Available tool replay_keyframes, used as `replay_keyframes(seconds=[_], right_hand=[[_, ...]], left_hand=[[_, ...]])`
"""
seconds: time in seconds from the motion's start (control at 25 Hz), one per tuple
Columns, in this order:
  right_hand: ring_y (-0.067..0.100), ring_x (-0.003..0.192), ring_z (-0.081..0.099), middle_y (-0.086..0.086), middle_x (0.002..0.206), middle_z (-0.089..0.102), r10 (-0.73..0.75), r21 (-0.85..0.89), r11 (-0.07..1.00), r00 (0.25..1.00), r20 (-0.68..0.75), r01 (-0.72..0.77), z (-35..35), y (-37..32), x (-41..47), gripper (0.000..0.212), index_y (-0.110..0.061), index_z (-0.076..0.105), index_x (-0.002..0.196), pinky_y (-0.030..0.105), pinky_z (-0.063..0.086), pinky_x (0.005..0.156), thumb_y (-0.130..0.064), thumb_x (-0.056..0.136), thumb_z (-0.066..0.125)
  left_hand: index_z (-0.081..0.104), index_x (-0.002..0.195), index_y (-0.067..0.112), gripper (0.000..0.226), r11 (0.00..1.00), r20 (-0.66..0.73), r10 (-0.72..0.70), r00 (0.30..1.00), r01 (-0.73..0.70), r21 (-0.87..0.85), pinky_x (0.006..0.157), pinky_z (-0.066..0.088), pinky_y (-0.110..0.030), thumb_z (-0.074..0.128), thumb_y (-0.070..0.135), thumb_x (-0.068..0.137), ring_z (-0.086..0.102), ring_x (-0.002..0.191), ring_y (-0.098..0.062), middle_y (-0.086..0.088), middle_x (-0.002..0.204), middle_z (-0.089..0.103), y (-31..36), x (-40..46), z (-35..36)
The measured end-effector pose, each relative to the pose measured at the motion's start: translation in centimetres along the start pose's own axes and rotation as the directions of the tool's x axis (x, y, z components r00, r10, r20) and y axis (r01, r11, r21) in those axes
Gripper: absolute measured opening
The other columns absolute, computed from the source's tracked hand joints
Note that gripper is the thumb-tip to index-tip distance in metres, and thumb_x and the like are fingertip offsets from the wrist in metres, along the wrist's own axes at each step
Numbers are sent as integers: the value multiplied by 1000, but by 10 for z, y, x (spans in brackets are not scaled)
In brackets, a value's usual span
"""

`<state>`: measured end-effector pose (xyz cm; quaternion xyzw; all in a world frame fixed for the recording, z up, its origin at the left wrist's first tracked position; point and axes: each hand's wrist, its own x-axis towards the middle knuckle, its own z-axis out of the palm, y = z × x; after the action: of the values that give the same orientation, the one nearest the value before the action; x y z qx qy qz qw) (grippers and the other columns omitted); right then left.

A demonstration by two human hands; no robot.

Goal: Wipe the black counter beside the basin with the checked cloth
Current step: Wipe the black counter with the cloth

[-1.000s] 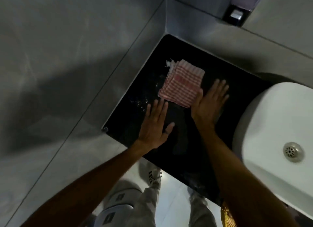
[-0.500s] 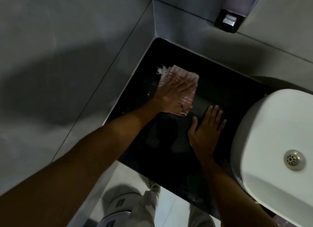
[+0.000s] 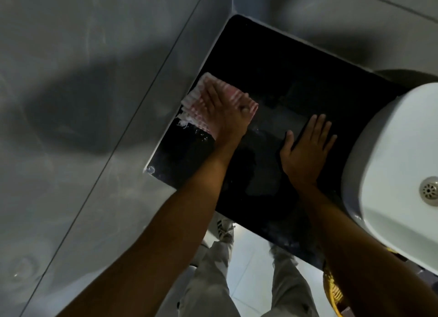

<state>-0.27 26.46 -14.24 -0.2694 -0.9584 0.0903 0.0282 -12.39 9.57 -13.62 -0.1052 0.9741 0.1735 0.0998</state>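
View from above, looking down at a black counter (image 3: 296, 84) set into a corner of grey tiled walls (image 3: 83, 80). A white basin (image 3: 391, 155) sits on the counter's right end, with a round metal drain (image 3: 429, 190) at the frame's right edge.

The left hand (image 3: 225, 113) lies palm down on a checked cloth (image 3: 198, 103), red and white, blurred by motion. The fingers are spread flat and press the cloth to the surface rather than curling around it. The cloth rests at the counter's left edge, touching the wall, about midway between the back corner and the front left corner. Its frayed white fringe shows at the side nearest the wall. Small wet specks glint on the counter just in front of the cloth.

The right hand (image 3: 305, 151) is flat on the bare counter, palm down, fingers open and slightly apart, holding nothing. It sits between the cloth and the basin, near the basin's left side and apart from the cloth.

Both bare forearms reach in from the bottom of the frame. Below the counter's front edge are pale floor tiles (image 3: 251, 276), light trousers (image 3: 213, 281) and one striped shoe (image 3: 225, 229). Something yellow (image 3: 331, 290) shows beside the right forearm; what it is cannot be told.
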Motion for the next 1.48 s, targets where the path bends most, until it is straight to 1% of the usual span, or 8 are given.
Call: replay_keyframes(seconds=[0.36, 0.76, 0.88, 1.04, 1.24, 1.32, 1.4, 1.48], right_hand=[[36, 161, 15, 18, 173, 18, -9, 6, 1000, 1000, 0, 9, -2, 0, 3, 77, -5, 19, 164, 61, 10, 130, -51, 104, 33], [35, 162, 15, 16, 173, 19, -3, 20, 1000, 1000, -15, 4, 3, 2, 3, 79, -8, 21, 164, 59, 8, 130, -54, 101, 33], [34, 162, 14, 15, 174, 18, 5, 20, 1000, 1000, -23, -4, 3, 1, 1, 79, -8, 20, 165, 59, 7, 131, -54, 101, 32], [34, 162, 12, 15, 174, 15, -2, 25, 1000, 1000, -10, 2, 1, 0, 1, 79, -8, 18, 165, 59, 7, 130, -53, 101, 30], [35, 162, 12, 15, 174, 16, -9, 11, 1000, 1000, -10, 9, 0, 0, 0, 79, -7, 18, 165, 59, 6, 130, -54, 102, 28], [35, 162, 12, 16, 174, 16, -12, 9, 1000, 1000, -13, 12, 0, -1, 0, 79, -7, 18, 165, 59, 6, 130, -54, 102, 27], [36, 162, 13, 17, 174, 16, -19, 29, 999, 1000, 3, 19, -1, 1, 0, 79, -7, 20, 165, 60, 6, 130, -54, 102, 27], [36, 162, 13, 17, 174, 17, -29, 34, 999, 999, 14, 29, -1, 3, 0, 78, -7, 20, 164, 60, 6, 130, -53, 103, 27]], left_hand=[[0, 166, 8, 106, 984, -109, -178, 978, 179, -8, 128, 8, -65, 40, 65, 86, 7, 163, -34, -14, 176, 3, -93, -78, -12], [24, 164, 20, 72, 972, -159, -232, 960, 226, -60, 130, 2, -59, 37, 41, 97, 18, 161, -34, -13, 173, 23, -148, -132, -22], [42, 158, 18, 64, 989, -199, -95, 975, 69, -133, 132, 11, -53, 31, 49, 103, 30, 158, -31, -13, 165, 41, -167, -152, -23], [46, 154, 10, 59, 971, -147, 100, 984, -128, -201, 128, 25, -58, 62, 34, 103, 30, 158, -33, -15, 164, 42, -183, -187, -17], [39, 159, 10, 66, 939, 64, 238, 969, -213, -269, 134, 11, -50, 61, 31, 100, 21, 161, -29, -12, 169, 33, -150, -238, -2], [43, 156, 8, 61, 873, 156, 377, 913, -294, -389, 126, 32, -50, 51, 24, 98, 41, 150, -31, -14, 159, 47, -128, -255, -1], [50, 149, 7, 57, 771, 257, 520, 814, -318, -552, 99, 50, -32, 42, 20, 94, 60, 116, -16, -12, 130, 61, -105, -266, -4], [52, 148, 6, 50, 652, 434, 592, 680, -88, -753, 91, 52, -14, 39, 7, 99, 65, 105, -9, -14, 118, 65, -85, -263, -16]])
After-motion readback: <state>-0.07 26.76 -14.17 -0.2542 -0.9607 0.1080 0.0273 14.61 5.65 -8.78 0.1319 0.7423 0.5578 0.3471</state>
